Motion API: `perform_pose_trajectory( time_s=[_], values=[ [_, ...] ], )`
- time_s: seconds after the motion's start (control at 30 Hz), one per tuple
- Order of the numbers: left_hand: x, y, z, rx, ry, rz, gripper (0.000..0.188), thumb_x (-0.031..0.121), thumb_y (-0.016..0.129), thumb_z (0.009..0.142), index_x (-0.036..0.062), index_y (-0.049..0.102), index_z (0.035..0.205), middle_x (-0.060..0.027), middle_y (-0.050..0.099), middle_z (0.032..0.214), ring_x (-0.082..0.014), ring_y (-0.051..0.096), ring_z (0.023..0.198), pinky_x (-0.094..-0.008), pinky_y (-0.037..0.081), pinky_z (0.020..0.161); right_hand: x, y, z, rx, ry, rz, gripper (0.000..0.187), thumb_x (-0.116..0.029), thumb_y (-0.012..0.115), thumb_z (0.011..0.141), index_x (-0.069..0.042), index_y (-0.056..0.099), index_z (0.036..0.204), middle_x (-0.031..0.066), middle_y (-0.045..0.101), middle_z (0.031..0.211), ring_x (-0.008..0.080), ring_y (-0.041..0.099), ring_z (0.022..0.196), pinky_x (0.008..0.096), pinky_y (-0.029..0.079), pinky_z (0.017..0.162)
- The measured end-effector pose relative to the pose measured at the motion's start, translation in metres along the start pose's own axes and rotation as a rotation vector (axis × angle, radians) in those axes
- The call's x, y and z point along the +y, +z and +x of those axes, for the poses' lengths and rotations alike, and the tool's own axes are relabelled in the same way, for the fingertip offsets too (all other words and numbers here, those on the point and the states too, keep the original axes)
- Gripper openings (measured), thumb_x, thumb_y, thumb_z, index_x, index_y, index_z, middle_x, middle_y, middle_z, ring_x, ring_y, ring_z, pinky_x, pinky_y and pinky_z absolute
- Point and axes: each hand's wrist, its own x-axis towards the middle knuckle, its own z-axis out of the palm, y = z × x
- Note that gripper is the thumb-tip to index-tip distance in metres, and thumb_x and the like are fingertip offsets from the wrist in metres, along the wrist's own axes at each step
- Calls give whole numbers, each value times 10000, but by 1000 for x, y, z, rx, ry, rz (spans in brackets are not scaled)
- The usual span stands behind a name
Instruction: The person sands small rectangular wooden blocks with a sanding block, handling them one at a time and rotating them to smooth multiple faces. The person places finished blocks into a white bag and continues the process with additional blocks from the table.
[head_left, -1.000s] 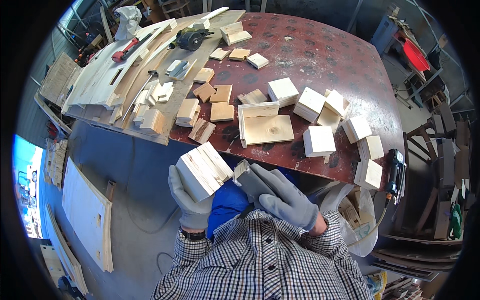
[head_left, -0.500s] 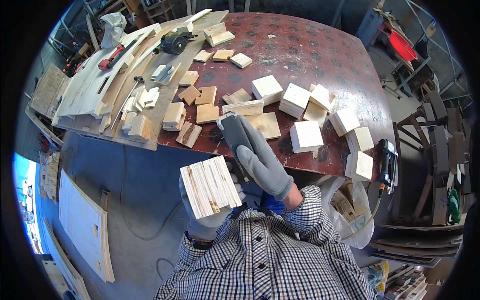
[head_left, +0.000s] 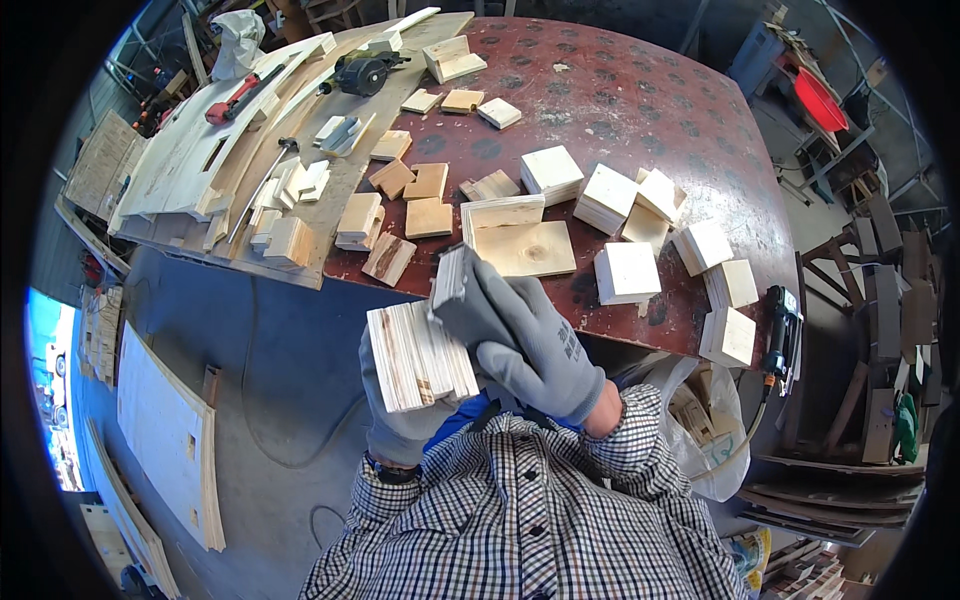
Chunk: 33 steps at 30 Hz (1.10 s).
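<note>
In front of my chest, my left hand (head_left: 398, 432), in a grey glove, is closed round a block of layered plywood (head_left: 415, 355). Its striped edge grain faces up. My right hand (head_left: 545, 350), gloved alike, grips a dark grey sanding block (head_left: 470, 312), apparently a wrapper round a pale wooden core. That sanding block is tilted and overlaps the plywood block's upper right edge, seemingly touching it. Beyond my hands, an L-shaped wooden piece (head_left: 525, 248) lies on the dark red tabletop (head_left: 590, 110) near its front edge.
Pale wooden blocks (head_left: 627, 272) are spread on the right of the table, smaller pieces (head_left: 428, 218) on the left. A black air tool (head_left: 783, 325) with a hose sits at the right edge. A circular saw (head_left: 362, 74) and red tool (head_left: 230, 98) lie on boards at left.
My right hand has brought the sanding block down onto the plywood block's upper right edge; the two were apart before. The view has shifted slightly. Both hands keep their hold.
</note>
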Motion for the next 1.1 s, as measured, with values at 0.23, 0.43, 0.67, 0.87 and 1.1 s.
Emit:
perform_pose_trajectory(
  time_s=[0.23, 0.43, 0.67, 0.87, 1.1],
  values=[
    [-22, -27, 1, 24, -188, -392, 767, 562, 607, 1031, 2, 476, 1538, -147, 628, 1351, -283, 619, 1157, -483, 511, 1016, 11, 1, 10, 161, 157, 332, 731, -302, 562, 1096, 4, 270, 1692, 243, 539, 1343, 341, 617, 1176, 419, 480, 1060],
    [12, -10, 0, 125, 418, 941, 694, 525, 506, 1101, 68, 402, 1613, -148, 580, 1552, -297, 581, 1419, -479, 478, 1206, -23, 2, -27, -115, 41, 138, 815, -405, 581, 1064, 43, 286, 1677, 238, 546, 1343, 353, 621, 1166, 417, 505, 1010],
    [12, 7, -3, 266, 378, 674, 905, 431, 811, 949, -48, 364, 1574, -207, 570, 1504, -322, 583, 1384, -470, 432, 1201, -12, 2, -43, 25, 111, 262, 814, -401, 564, 1079, 61, 264, 1678, 222, 542, 1358, 329, 605, 1180, 397, 475, 1054],
    [19, 36, 1, 84, 811, 1039, 1094, 748, 744, 889, -54, 389, 1543, -196, 587, 1370, -290, 638, 1216, -434, 533, 1041, 4, 1, -30, 116, 264, 539, 747, -364, 532, 1139, 11, 224, 1707, 184, 461, 1614, 248, 504, 1426, 376, 382, 1206],
    [36, 48, 3, -47, 1069, 1413, 1169, 797, 759, 834, -70, 394, 1529, -209, 561, 1345, -293, 642, 1137, -427, 551, 935, -6, -1, -35, 104, 275, 656, 712, -320, 464, 1156, 52, 191, 1698, 206, 396, 1677, 266, 417, 1529, 385, 322, 1261]
  ],
)
